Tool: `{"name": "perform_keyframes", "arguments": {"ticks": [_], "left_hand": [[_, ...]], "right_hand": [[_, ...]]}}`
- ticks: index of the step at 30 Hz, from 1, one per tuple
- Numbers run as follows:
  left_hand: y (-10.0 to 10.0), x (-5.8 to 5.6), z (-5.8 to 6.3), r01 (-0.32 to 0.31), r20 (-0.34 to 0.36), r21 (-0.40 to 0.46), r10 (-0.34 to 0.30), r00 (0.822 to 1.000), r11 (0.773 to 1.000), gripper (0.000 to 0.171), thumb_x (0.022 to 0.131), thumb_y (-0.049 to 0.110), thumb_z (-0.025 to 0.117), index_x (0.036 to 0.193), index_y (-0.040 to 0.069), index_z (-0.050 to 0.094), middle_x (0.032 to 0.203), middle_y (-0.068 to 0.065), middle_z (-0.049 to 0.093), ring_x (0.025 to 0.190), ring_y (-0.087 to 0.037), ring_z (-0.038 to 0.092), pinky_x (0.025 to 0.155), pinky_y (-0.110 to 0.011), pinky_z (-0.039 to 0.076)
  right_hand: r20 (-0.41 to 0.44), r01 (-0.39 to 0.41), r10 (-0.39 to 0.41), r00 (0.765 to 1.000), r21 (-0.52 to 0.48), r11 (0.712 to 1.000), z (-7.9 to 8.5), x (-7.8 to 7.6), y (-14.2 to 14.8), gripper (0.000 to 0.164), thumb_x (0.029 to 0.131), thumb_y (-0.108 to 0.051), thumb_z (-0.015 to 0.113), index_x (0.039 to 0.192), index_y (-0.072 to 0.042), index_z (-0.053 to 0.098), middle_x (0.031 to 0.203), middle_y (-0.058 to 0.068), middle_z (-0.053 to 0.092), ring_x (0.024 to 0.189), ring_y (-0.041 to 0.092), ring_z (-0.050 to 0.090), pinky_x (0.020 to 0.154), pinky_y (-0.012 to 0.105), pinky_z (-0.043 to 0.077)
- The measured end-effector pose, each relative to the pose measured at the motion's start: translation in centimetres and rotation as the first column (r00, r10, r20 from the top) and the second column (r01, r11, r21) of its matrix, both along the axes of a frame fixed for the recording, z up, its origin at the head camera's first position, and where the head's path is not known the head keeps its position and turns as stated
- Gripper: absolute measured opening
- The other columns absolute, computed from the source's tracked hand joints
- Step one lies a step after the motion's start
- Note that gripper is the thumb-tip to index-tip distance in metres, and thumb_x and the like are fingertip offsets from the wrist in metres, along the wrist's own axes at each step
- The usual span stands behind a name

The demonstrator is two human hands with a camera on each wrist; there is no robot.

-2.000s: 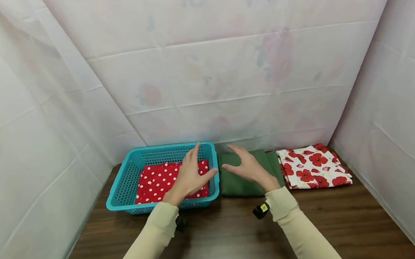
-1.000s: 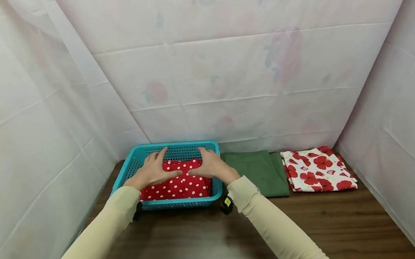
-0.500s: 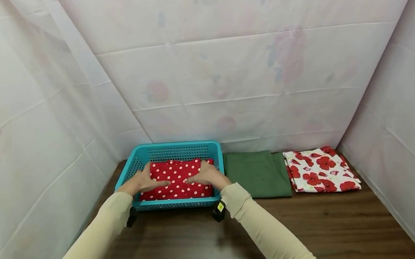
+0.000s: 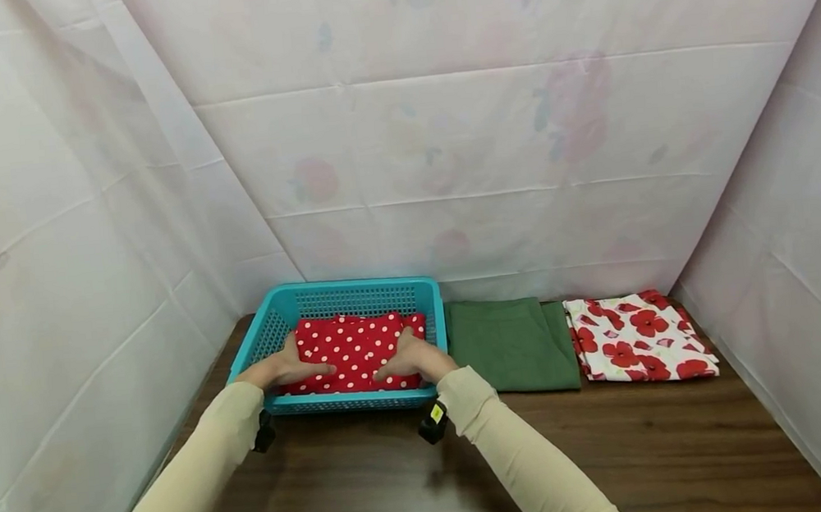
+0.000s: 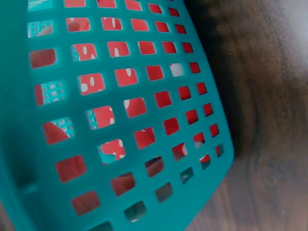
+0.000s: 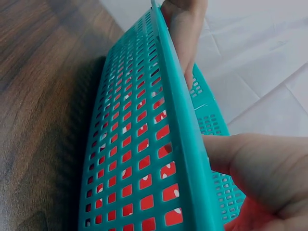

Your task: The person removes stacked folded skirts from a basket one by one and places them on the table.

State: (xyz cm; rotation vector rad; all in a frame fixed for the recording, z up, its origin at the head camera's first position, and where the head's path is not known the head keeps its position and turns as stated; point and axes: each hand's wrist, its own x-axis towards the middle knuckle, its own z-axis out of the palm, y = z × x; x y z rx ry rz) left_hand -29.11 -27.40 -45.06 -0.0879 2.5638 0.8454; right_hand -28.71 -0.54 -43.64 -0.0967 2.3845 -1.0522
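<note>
A folded red cloth point(image 4: 346, 353) with white polka dots lies inside a turquoise plastic basket point(image 4: 354, 284) in the head view. My left hand point(image 4: 283, 367) reaches over the front rim to the cloth's left side, its thumb stretched inward over the cloth. At the right side my right hand point(image 4: 416, 358) mirrors it, thumb pointing inward. The other fingers are mostly hidden along the cloth's edges, so whether they grip it is unclear. Through the basket's holes the left wrist view shows red cloth point(image 5: 144, 138). The right wrist view has my right hand point(image 6: 264, 173) over the rim.
Right of the basket, a folded green cloth point(image 4: 511, 345) lies on the dark wooden table point(image 4: 344, 493). Farther right is a folded white cloth with red flowers point(image 4: 641, 338). White sheeting point(image 4: 480, 134) encloses the table at the back and both sides.
Both hands have moved left from around the basket's right end and lowered into the basket, to either side of the polka-dot cloth. In the last half second they sink only slightly.
</note>
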Motion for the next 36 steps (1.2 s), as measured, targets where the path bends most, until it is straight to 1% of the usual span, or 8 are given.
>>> {"name": "perform_keyframes", "arguments": {"ticks": [3,6,9,13,20,23,30,36], "left_hand": [[0.0,0.1,0.1,0.016,-0.007,0.017,-0.016,1.0,1.0,0.125,0.087,0.043,0.078,0.159,-0.003,-0.012,0.157,-0.037,0.016,0.142,-0.057,0.022,0.112,-0.069,0.038],[-0.1,0.2,0.2,0.04,0.003,0.014,-0.04,0.999,0.999,0.126,0.086,0.04,0.08,0.16,-0.002,-0.012,0.158,-0.038,0.013,0.143,-0.057,0.02,0.112,-0.069,0.037],[-0.2,0.0,0.1,0.057,0.015,0.007,-0.057,0.998,0.998,0.126,0.085,0.038,0.081,0.161,-0.001,-0.012,0.159,-0.038,0.012,0.143,-0.058,0.019,0.113,-0.069,0.036],[0.0,-0.4,-0.1,0.063,0.004,0.012,-0.064,0.998,0.998,0.125,0.083,0.034,0.083,0.162,0.0,-0.009,0.158,-0.037,0.015,0.143,-0.058,0.02,0.111,-0.069,0.038],[-0.3,-0.6,-0.3,0.062,-0.015,0.08,-0.061,0.998,0.995,0.123,0.086,0.032,0.082,0.162,0.001,-0.009,0.16,-0.036,0.01,0.143,-0.058,0.016,0.112,-0.07,0.037],[-0.4,-0.6,-0.3,0.062,-0.016,0.09,-0.061,0.998,0.994,0.123,0.086,0.033,0.082,0.162,0.002,-0.01,0.16,-0.035,0.01,0.144,-0.058,0.016,0.112,-0.07,0.036],[-0.6,-0.7,-0.3,0.064,-0.019,0.106,-0.063,0.998,0.992,0.122,0.085,0.034,0.082,0.163,0.004,-0.006,0.162,-0.034,0.01,0.145,-0.056,0.015,0.112,-0.07,0.037],[-0.6,-1.0,-0.1,0.076,-0.036,0.148,-0.072,0.997,0.986,0.114,0.085,0.035,0.082,0.164,0.009,0.005,0.161,-0.031,0.016,0.145,-0.054,0.018,0.111,-0.068,0.039]], "right_hand": [[0.021,0.023,-0.022,1.0,-0.044,0.999,-0.2,-0.1,0.1,0.12,0.08,-0.027,0.087,0.163,-0.002,0.005,0.156,0.02,0.035,0.133,0.036,0.044,0.099,0.056,0.054],[0.038,0.034,-0.032,0.999,-0.07,0.997,-0.5,-0.1,0.1,0.119,0.08,-0.024,0.088,0.163,-0.002,0.005,0.155,0.02,0.035,0.131,0.036,0.045,0.094,0.054,0.057],[0.046,0.034,-0.03,0.998,-0.089,0.995,-0.8,-0.1,0.1,0.119,0.08,-0.023,0.088,0.163,-0.002,0.004,0.154,0.021,0.034,0.131,0.035,0.044,0.093,0.051,0.058],[0.037,0.024,-0.02,0.999,-0.108,0.994,-1.0,-0.1,0.1,0.121,0.08,-0.024,0.088,0.163,-0.003,0.003,0.156,0.02,0.033,0.132,0.035,0.043,0.095,0.05,0.057],[-0.02,-0.021,0.017,1.0,-0.211,0.977,-1.0,-0.1,0.0,0.108,0.079,-0.018,0.088,0.161,-0.01,0.018,0.159,0.02,0.031,0.139,0.039,0.037,0.107,0.059,0.048],[-0.032,-0.038,0.031,0.999,-0.243,0.969,-1.0,-0.2,0.0,0.102,0.08,-0.016,0.088,0.159,-0.011,0.024,0.157,0.021,0.033,0.137,0.038,0.038,0.107,0.059,0.048],[-0.077,-0.081,0.063,0.995,-0.257,0.963,-1.0,0.0,0.3,0.093,0.083,-0.014,0.085,0.157,-0.011,0.029,0.158,0.02,0.035,0.135,0.036,0.041,0.104,0.056,0.051],[-0.086,-0.083,0.061,0.994,-0.287,0.954,-1.3,-0.3,0.3,0.092,0.085,-0.01,0.083,0.159,-0.009,0.03,0.158,0.02,0.036,0.133,0.036,0.043,0.102,0.053,0.054]]}}
